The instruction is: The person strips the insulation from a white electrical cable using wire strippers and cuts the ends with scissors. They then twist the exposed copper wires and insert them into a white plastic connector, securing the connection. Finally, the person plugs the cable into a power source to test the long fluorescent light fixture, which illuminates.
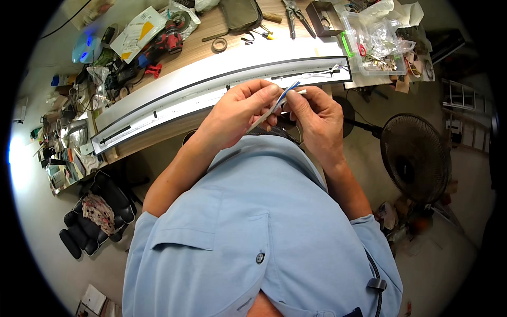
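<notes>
Between my two hands is an electrical cable [259, 122] with a pale sheath. From its upper end spread a blue wire [288, 91] and at least one white wire [302, 92]. My left hand [240, 111] is closed round the cable, its thumb pressing along it. The thumb and fingers of my right hand [320, 122] pinch the wires near their ends; the exact grip is partly hidden behind the fingers. Just beyond both hands, a long narrow white light fixture [182, 100] with a black rim lies along the table's near edge. Loose wires [334, 70] show at its right end.
Across the wooden table [208, 31] lie a red power drill [173, 39], a tape roll [219, 45], pliers [299, 21] and an open box [323, 18]. A cluttered clear bin [372, 47] stands far right. A fan [414, 158] is at right, a black chair [100, 214] at left.
</notes>
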Tool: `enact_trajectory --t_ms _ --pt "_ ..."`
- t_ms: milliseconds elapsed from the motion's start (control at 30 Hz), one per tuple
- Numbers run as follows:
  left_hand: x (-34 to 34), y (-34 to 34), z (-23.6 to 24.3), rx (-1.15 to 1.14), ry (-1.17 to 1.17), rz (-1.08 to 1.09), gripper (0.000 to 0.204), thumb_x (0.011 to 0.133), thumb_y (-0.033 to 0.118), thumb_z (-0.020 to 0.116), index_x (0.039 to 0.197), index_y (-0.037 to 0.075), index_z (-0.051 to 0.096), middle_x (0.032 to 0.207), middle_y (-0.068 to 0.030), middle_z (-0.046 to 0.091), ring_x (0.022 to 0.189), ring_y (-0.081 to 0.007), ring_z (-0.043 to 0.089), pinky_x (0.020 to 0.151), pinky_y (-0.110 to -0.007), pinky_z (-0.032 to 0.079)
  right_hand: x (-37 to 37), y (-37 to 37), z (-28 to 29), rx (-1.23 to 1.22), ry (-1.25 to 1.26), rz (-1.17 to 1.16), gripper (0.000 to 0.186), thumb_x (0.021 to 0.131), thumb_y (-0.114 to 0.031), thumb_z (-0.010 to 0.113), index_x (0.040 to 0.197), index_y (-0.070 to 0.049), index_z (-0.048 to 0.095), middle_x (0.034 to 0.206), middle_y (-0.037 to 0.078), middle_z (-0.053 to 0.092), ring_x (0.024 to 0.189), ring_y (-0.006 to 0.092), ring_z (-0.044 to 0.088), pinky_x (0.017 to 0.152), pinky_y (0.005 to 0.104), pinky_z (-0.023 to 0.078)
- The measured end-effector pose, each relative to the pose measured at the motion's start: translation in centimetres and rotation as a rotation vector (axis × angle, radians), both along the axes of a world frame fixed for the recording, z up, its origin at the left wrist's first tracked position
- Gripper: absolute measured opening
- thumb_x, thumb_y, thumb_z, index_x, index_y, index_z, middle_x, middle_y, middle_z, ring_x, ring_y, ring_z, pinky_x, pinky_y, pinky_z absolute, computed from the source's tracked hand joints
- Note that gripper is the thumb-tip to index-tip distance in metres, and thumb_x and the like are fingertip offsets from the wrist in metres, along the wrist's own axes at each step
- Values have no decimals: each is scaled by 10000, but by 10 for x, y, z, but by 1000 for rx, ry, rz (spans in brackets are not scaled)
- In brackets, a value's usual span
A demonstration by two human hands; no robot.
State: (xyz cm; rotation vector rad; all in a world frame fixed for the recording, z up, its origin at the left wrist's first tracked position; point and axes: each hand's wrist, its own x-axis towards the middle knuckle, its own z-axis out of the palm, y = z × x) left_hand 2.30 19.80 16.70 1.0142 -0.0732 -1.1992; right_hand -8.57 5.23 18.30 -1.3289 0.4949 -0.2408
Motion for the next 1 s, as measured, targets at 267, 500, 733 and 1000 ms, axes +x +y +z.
enact_trajectory --t_ms 267,500,733,1000 --pt "-4 0 -4 -59 -228 1 208 977 203 656 1063 15 636 817 -9 600 712 -70 537 623 -204 425 -4 -7 -8 -191 -28 -54 165 981 -110 641 1058 26 692 867 31 712 776 58 616 677 207 493" --pt "-5 -6 -6 -129 -138 51 273 966 167 604 1180 -1 595 820 -1 588 670 -37 455 575 -183 339 -5 -14 -17 -12 27 -37 175 994 -134 620 1066 11 687 865 30 703 743 58 604 669 202 481" --pt "-8 -12 -7 -98 -367 47 312 955 67 602 1255 -10 568 973 -29 637 850 -61 589 750 -204 492 -14 -14 -7 -70 -76 46 145 966 -110 650 1040 7 694 886 32 693 778 60 606 673 210 495" --pt "-13 -16 -15 35 -674 11 261 986 150 646 1174 -31 646 1077 -32 668 954 -87 613 844 -246 520 1 -15 -1 -658 -325 114 90 883 -77 721 955 -23 728 889 73 714 765 128 625 651 235 497"
